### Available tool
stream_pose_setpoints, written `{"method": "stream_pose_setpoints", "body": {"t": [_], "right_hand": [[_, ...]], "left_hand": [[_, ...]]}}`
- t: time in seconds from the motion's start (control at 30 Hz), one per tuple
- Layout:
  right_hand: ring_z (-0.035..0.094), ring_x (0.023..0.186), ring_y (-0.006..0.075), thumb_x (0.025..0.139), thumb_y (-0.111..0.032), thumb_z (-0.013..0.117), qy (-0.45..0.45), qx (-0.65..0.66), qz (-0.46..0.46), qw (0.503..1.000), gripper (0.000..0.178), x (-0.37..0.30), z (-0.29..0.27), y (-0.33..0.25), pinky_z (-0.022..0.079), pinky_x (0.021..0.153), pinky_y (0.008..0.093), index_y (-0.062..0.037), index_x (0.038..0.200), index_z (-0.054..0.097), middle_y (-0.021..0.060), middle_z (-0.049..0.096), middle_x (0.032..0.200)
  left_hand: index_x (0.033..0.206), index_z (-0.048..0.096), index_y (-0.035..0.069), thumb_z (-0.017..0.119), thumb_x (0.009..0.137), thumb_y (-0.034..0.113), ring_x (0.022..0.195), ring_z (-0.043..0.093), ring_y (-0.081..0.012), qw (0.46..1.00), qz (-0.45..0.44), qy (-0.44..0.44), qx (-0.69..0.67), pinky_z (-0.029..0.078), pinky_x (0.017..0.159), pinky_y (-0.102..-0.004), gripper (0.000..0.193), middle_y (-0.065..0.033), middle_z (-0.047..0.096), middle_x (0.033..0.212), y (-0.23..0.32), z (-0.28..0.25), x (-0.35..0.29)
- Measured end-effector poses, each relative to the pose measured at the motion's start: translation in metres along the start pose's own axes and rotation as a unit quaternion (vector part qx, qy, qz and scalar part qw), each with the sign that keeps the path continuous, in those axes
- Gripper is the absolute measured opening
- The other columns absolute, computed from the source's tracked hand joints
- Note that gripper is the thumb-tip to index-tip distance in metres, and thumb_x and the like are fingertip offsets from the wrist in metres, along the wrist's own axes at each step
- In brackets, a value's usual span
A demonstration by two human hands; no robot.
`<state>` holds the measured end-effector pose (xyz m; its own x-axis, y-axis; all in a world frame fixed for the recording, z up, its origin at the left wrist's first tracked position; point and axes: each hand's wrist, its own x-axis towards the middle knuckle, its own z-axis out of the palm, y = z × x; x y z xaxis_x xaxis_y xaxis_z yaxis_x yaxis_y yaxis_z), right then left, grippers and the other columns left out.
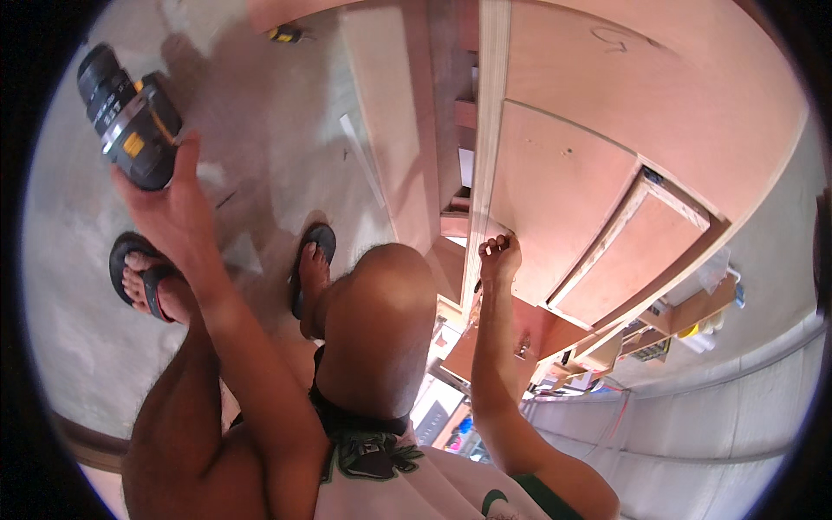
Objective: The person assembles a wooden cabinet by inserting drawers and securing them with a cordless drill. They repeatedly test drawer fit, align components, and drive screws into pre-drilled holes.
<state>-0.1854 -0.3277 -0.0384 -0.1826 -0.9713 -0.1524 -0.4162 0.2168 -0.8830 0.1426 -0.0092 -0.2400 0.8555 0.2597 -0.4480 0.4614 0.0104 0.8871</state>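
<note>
In my left hand [165, 195] is a black, silver and yellow cordless drill [130, 121], held up over the floor at the left with its black cylindrical front end pointing away from me. My left fingers are wrapped round its rear, and its handle is mostly hidden. My right hand [500, 257] has its fingers curled against the front edge of a wooden cabinet panel [555, 173]. A small dark thing shows at the fingertips, too small to name. Beside the panel, a framed wooden door or drawer front [633, 247] sits in an opening.
A long wooden board [390, 113] runs along the cabinet base. On the concrete floor [260, 113] lie a small yellow-and-black tool [286, 35] and a pale strip [360, 156]. My knee [381, 295] is bent close to the cabinet. Cluttered shelves [676, 325] stand beyond at the right.
</note>
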Motion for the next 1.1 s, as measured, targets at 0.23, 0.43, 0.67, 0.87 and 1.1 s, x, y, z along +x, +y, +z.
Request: {"method": "stream_pose_setpoints", "body": {"t": [0.23,0.43,0.67,0.87,1.1], "right_hand": [[0.048,0.067,0.0154,0.103,-0.023,0.043,-0.035,0.099,0.024,0.994,0.019,0.009,-0.001,0.005,0.041,0.065,0.0357,-0.0144,0.091,0.054,-0.0006,0.049,0.073],[0.044,0.063,0.0149,0.105,-0.028,0.042,-0.079,0.162,0.02,0.983,0.022,-0.005,-0.001,0.009,0.04,0.063,0.0346,-0.0148,0.088,0.049,-0.0011,0.043,0.069],[0.039,0.062,0.0122,0.104,-0.026,0.042,-0.038,0.246,0.034,0.968,0.022,-0.037,0.008,0.015,0.038,0.059,0.0324,-0.0169,0.084,0.046,-0.0026,0.038,0.069],[0.042,0.063,0.0112,0.107,-0.031,0.045,-0.105,0.318,0.012,0.942,0.025,-0.104,0.004,0.055,0.038,0.059,0.029,-0.0163,0.087,0.046,-0.0031,0.04,0.071],[0.042,0.064,0.0097,0.108,-0.034,0.046,-0.14,0.35,0.026,0.926,0.026,-0.166,-0.03,0.086,0.038,0.062,0.0257,-0.014,0.092,0.049,-0.0033,0.042,0.074]], "left_hand": [[0.137,0.051,-0.002,0.087,0.069,0.031,0.105,0.067,-0.0279,0.989,0.09,0.036,0.116,0.048,0.097,-0.0362,0.083,-0.0162,0.067,0.118,-0.021,0.009,0.008],[0.138,0.053,-0.002,0.087,0.067,0.035,0.115,0.065,-0.0336,0.988,0.091,0.036,0.121,0.047,0.101,-0.0403,0.087,-0.0199,0.067,0.125,-0.035,0.006,0.011],[0.14,0.052,-0.002,0.087,0.067,0.031,0.116,0.065,-0.033,0.99,0.093,0.008,0.11,0.046,0.104,-0.0396,0.087,-0.019,0.066,0.129,-0.034,-0.003,0.018],[0.131,0.05,-0.001,0.083,0.071,0.019,0.1,0.066,-0.0262,0.995,0.023,-0.097,-0.003,0.054,0.083,-0.0394,0.071,-0.0148,0.066,0.116,-0.038,-0.018,0.067],[0.13,0.05,0.009,0.081,0.072,0.022,0.072,0.066,-0.0273,0.99,-0.059,-0.131,0.011,0.045,0.049,-0.0314,0.067,-0.0112,0.067,0.109,-0.014,-0.01,0.011]]}}
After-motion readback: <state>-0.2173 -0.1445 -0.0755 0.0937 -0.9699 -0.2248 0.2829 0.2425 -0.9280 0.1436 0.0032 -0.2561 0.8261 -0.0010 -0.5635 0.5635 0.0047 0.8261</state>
